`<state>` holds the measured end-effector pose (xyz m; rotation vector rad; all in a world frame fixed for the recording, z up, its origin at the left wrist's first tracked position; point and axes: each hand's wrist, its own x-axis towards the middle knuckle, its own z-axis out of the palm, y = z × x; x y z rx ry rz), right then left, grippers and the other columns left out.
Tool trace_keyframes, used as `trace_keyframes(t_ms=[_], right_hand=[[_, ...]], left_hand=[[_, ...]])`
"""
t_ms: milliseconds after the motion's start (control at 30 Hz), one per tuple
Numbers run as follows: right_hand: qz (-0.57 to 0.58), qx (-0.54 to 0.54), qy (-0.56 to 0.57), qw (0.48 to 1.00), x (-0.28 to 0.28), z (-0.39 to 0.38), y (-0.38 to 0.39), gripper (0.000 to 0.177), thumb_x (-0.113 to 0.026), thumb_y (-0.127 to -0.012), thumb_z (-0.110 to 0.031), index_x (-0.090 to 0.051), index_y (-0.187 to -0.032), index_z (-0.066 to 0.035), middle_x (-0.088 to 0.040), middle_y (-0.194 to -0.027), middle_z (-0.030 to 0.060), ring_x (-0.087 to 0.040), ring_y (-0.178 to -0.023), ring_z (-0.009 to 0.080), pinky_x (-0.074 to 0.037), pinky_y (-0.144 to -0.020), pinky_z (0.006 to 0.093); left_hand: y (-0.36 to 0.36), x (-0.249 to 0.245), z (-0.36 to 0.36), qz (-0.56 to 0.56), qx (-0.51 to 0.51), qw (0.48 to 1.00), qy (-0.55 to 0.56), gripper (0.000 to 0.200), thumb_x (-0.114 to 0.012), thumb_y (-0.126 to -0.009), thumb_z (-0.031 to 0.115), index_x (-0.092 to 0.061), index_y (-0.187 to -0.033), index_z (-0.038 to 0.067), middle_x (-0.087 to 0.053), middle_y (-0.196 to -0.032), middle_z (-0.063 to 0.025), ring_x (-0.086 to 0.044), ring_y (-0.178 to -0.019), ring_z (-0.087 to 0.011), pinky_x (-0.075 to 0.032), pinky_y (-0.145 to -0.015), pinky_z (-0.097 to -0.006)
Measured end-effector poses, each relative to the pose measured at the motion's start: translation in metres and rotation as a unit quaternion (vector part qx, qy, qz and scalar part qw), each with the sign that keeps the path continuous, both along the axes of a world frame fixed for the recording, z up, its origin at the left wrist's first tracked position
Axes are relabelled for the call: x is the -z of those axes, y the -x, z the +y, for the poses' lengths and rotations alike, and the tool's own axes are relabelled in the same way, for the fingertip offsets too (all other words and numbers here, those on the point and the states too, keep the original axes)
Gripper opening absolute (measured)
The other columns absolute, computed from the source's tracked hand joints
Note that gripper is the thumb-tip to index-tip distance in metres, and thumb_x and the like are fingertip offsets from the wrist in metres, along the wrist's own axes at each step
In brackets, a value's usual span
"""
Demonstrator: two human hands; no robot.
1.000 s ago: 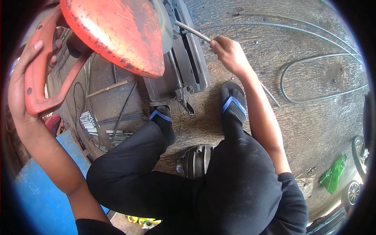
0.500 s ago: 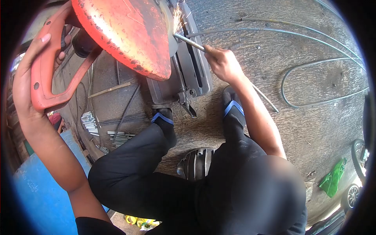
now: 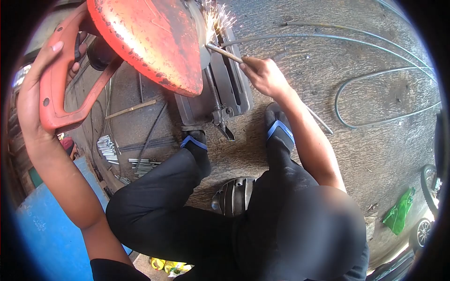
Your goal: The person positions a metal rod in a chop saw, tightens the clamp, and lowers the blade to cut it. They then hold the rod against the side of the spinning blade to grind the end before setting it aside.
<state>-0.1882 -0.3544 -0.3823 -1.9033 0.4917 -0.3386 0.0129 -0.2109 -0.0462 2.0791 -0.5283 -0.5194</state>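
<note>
My left hand (image 3: 36, 89) is wrapped round the red handle (image 3: 54, 89) of a chop saw, whose red blade guard (image 3: 150, 44) fills the upper left. My right hand (image 3: 266, 77) is closed round a metal rod (image 3: 226, 52). The rod's end touches the edge of the grey cutting disc (image 3: 205, 54), and sparks (image 3: 216, 19) spray upward there. Beneath lies the saw's dark base (image 3: 192, 107) with a threaded vise screw (image 3: 213, 89). A rod length (image 3: 321, 121) shows beyond my right forearm; whether it is the same rod is hidden.
Short cut rods (image 3: 108, 150) lie in piles on the left floor, near a thin wooden stick (image 3: 131, 108). Long bent rods (image 3: 347, 37) curve across the right. A blue board (image 3: 56, 220), a finned metal part (image 3: 233, 196) and a green bag (image 3: 398, 210) are around me.
The spark spray has grown wider and brighter. The rod's end and my right hand have shifted slightly, while the saw handle has moved very little.
</note>
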Motion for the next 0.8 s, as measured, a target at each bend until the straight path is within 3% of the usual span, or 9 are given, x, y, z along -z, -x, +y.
trace_keyframes(t_ms=[33,100,200,333,500,667,800], right_hand=[[0.0,0.0,0.0,1.0,0.002,0.0,0.0,0.027,-0.056,-0.089,-0.026,-0.064,-0.095,-0.001,-0.061,-0.073,0.0217,-0.063,-0.07,0.0377,-0.049,-0.063,0.0413],[-0.023,-0.005,-0.007,1.0,0.005,-0.001,0.0,0.03,-0.055,-0.092,-0.028,-0.061,-0.096,0.001,-0.055,-0.065,0.0218,-0.052,-0.054,0.0307,-0.043,-0.058,0.0397],[0.01,-0.027,-0.034,0.999,0.002,-0.005,0.0,0.033,-0.055,-0.093,-0.031,-0.06,-0.092,0.002,-0.055,-0.064,0.0198,-0.05,-0.055,0.0256,-0.042,-0.058,0.0399],[-0.012,-0.03,-0.04,0.999,0.004,-0.008,0.0,0.036,-0.054,-0.092,-0.035,-0.064,-0.095,0.0,-0.057,-0.064,0.018,-0.056,-0.057,0.03,-0.045,-0.059,0.0393],[0.058,-0.057,-0.11,0.991,-0.01,-0.02,-0.003,0.04,-0.05,-0.095,-0.037,-0.064,-0.09,-0.001,-0.056,-0.059,0.0084,-0.051,-0.055,0.0167,-0.043,-0.057,0.0347],[0.022,-0.076,-0.195,0.978,-0.02,-0.033,-0.007,0.041,-0.045,-0.098,-0.037,-0.063,-0.086,-0.002,-0.055,-0.058,0.0011,-0.048,-0.055,0.0111,-0.042,-0.057,0.0311],[0.033,-0.121,-0.3,0.946,-0.011,-0.034,-0.009,0.043,-0.045,-0.098,-0.037,-0.062,-0.081,-0.003,-0.045,-0.053,-0.0033,-0.04,-0.048,0.0071,-0.033,-0.047,0.0261]], left_hand=[[-0.002,0.0,0.001,0.004,0.003,1.0,-0.001,0.044,-0.064,-0.086,0.018,-0.051,-0.123,-0.002,-0.062,-0.108,-0.0098,-0.061,-0.084,-0.0142,-0.052,-0.075,-0.0245],[-0.003,0.0,0.001,-0.002,0.005,1.0,-0.003,0.045,-0.064,-0.086,0.019,-0.051,-0.123,-0.002,-0.062,-0.108,-0.0098,-0.061,-0.085,-0.0142,-0.052,-0.076,-0.0247],[-0.005,-0.001,0.002,-0.001,0.007,1.0,-0.004,0.044,-0.063,-0.086,0.018,-0.051,-0.123,-0.002,-0.061,-0.11,-0.0099,-0.061,-0.086,-0.0141,-0.051,-0.077,-0.0251],[0.0,0.0,0.0,-0.004,0.006,1.0,-0.014,0.046,-0.063,-0.086,0.018,-0.05,-0.125,-0.002,-0.061,-0.108,-0.0091,-0.06,-0.085,-0.0128,-0.05,-0.076,-0.0236],[-0.008,-0.002,0.005,-0.011,0.055,0.997,-0.051,0.048,-0.061,-0.085,0.018,-0.048,-0.127,-0.003,-0.061,-0.104,-0.0083,-0.058,-0.085,-0.0116,-0.047,-0.072,-0.0217],[-0.004,-0.001,0.003,-0.005,0.061,0.998,-0.035,0.051,-0.059,-0.085,0.018,-0.045,-0.129,-0.005,-0.06,-0.109,-0.0111,-0.059,-0.092,-0.0138,-0.046,-0.073,-0.0223],[-0.009,-0.002,0.004,0.011,0.07,0.997,-0.032,0.05,-0.059,-0.085,0.018,-0.045,-0.128,-0.005,-0.06,-0.111,-0.0117,-0.06,-0.095,-0.0151,-0.046,-0.073,-0.0224]])
